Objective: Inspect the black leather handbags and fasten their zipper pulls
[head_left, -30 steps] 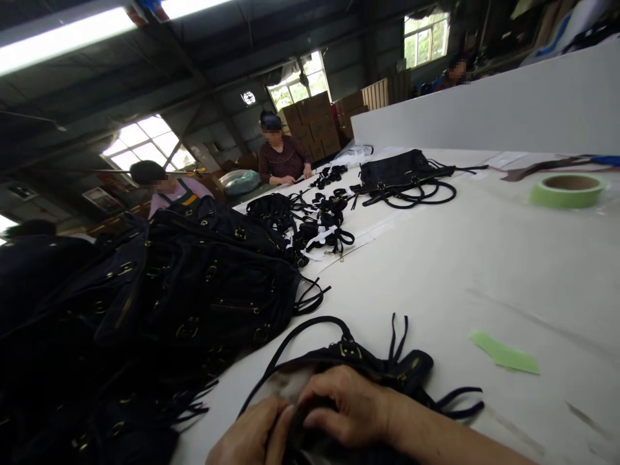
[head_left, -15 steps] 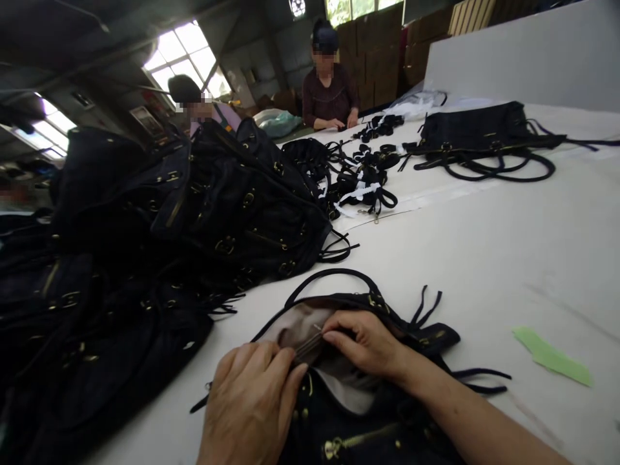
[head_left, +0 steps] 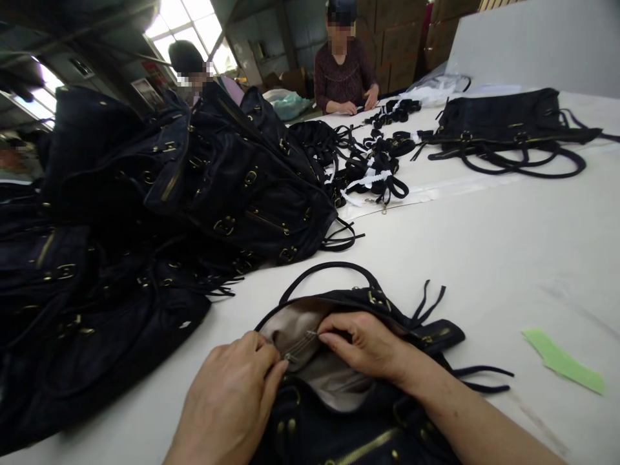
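Observation:
A black handbag (head_left: 339,426) with gold buckles and zips lies at the front of the table, its mouth gaping over a beige lining (head_left: 334,381). My right hand (head_left: 363,342) reaches into the mouth, thumb and forefinger pinched on the lining beside an inner zip (head_left: 301,345). At the bag's left edge, my left hand (head_left: 232,394) has its fingers closed on the rim near the other end of that zip. The bag's loop handle (head_left: 334,265) stands up behind both hands.
A big heap of black bags (head_left: 194,187) fills the left side. Bundled straps (head_left: 372,168) lie beyond it, another bag (head_left: 504,123) back right, green paper (head_left: 562,361) at right. Two people (head_left: 343,71) are behind the table (head_left: 484,258).
My left hand has shifted left and slightly down, showing more of the lining and inner zip. My right hand keeps its pinch. The camera view has shifted slightly.

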A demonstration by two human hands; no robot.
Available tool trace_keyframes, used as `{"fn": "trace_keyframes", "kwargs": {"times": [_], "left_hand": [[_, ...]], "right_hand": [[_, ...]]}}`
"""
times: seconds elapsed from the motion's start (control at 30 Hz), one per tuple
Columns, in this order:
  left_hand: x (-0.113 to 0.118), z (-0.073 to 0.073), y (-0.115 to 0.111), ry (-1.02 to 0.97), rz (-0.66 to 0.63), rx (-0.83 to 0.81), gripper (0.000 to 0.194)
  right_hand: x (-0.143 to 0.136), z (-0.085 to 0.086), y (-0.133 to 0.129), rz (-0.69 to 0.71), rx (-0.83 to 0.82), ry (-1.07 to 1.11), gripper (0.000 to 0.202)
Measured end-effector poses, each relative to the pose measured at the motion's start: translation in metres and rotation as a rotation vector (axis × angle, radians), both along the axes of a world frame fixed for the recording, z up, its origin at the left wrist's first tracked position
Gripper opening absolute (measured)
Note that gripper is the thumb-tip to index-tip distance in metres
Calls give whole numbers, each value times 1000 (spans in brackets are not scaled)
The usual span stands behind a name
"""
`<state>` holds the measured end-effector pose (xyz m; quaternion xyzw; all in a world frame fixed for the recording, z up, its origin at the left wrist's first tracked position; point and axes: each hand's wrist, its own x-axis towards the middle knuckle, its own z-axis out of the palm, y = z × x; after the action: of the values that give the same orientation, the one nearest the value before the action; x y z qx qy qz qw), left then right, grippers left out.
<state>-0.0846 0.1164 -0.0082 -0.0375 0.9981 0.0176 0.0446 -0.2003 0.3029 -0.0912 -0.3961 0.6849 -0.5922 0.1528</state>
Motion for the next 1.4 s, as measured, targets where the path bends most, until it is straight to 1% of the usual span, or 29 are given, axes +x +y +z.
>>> {"fn": "trace_keyframes", "kwargs": {"times": [0.07,0.1,0.23,0.3,0.37,0.43,0.5,0.57,0.63,0.7,0.77,0.87,0.93,0.97,1.03,1.2,1.4], "left_hand": [[-4,-7,3,-44,11,-57,6],[-5,-10,5,-58,14,-89,5],[-9,-25,8,-55,4,-220,25],[-9,-33,9,-23,-10,-254,28],[-7,-40,8,32,-24,-251,27],[-2,-44,6,93,-54,-202,23],[3,-45,2,136,-95,-106,24],[7,-44,-2,143,-121,-8,29],[10,-40,-7,121,-119,72,34],[12,-35,-11,92,-102,148,32],[12,-30,-15,48,-67,232,31],[12,-24,-19,-2,-14,347,32],[13,-24,-20,10,13,409,33],[13,-25,-21,28,25,437,33],[15,-27,-22,63,43,485,32],[18,-32,-27,86,43,584,29],[22,-36,-31,110,26,626,30]], "right_hand": [[1,0,0,43,17,-13,14],[2,-1,-1,62,23,-19,14],[5,-3,-2,150,61,-43,13],[7,-4,-3,179,83,-63,11],[8,-5,-4,189,88,-76,10],[8,-5,-3,188,77,-74,9],[8,-4,-3,181,72,-65,9],[8,-2,-2,170,78,-53,10],[8,2,-1,139,90,-41,10],[9,11,-2,87,131,-24,10],[10,25,-5,54,229,7,10],[15,48,-14,48,411,91,9],[20,58,-22,61,477,155,10],[23,59,-26,65,492,180,10],[28,58,-33,69,505,208,12],[38,45,-42,33,541,191,13],[40,44,-46,-12,555,225,13]]}}
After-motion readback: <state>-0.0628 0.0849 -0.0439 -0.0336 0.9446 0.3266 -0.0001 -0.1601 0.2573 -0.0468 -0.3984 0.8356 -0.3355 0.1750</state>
